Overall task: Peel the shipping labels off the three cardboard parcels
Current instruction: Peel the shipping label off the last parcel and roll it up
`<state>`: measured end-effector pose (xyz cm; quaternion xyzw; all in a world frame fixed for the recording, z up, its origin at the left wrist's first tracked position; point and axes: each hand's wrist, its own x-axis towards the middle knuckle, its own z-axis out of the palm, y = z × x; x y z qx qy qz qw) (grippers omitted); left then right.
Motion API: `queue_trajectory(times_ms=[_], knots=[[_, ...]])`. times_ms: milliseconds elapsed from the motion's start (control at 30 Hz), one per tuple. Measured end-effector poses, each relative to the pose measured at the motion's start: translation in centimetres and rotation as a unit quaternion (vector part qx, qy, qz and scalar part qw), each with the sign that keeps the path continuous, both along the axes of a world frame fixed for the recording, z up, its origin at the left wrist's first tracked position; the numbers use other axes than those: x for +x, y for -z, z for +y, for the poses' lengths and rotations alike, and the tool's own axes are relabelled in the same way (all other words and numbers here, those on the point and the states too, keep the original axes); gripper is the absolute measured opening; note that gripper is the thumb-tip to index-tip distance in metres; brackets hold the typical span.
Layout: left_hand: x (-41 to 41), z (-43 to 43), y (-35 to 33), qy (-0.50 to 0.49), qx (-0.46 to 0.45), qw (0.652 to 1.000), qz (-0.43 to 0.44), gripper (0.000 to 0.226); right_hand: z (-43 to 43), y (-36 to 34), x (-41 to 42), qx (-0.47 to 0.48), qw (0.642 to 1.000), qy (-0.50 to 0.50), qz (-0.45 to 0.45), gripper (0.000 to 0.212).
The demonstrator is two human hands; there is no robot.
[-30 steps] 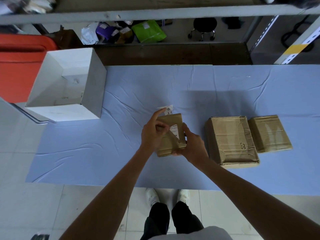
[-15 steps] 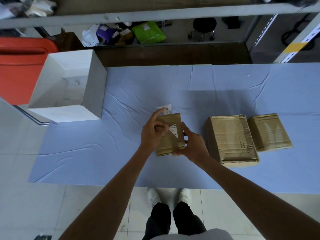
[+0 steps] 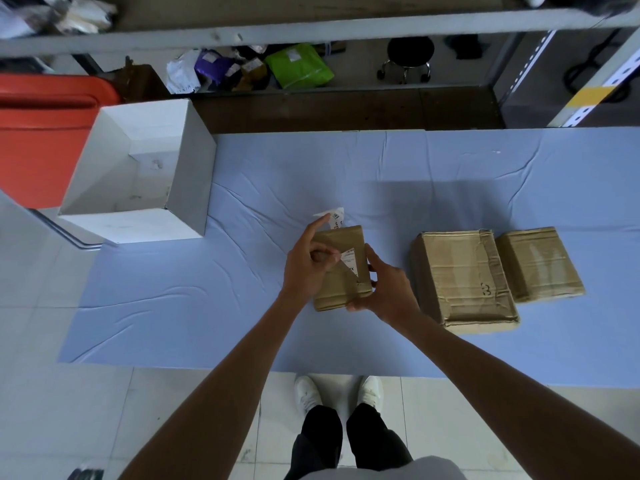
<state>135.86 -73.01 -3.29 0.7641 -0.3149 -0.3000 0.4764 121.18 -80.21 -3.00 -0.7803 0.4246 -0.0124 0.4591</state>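
On the blue-clothed table [image 3: 381,174], 2 cardboard parcels sit close side by side to your right. The larger parcel [image 3: 460,278] is just beside your right wrist, and the smaller parcel [image 3: 538,263] is nearer the right edge. An open white box [image 3: 189,168] stands at the far left corner.

Your right hand [image 3: 388,289] grips the right near corner of the held parcel [image 3: 343,237] at mid-table (resting or lifted, I cannot tell). Your left hand [image 3: 306,268] pinches the half-peeled shipping label [image 3: 351,259], with the index finger straight and a white scrap [image 3: 334,214] at its tip.

Bare cloth runs from the held parcel to the left edge and the far edge.
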Motion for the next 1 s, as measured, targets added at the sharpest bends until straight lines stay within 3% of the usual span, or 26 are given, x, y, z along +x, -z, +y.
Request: queue_trajectory(times_ms=[1000], knots=[[0.08, -0.08, 0.01, 0.008, -0.024, 0.998, 0.051, 0.067, 0.02, 0.06, -0.08, -0.006, 1.0, 0.002, -0.009, 0.104]])
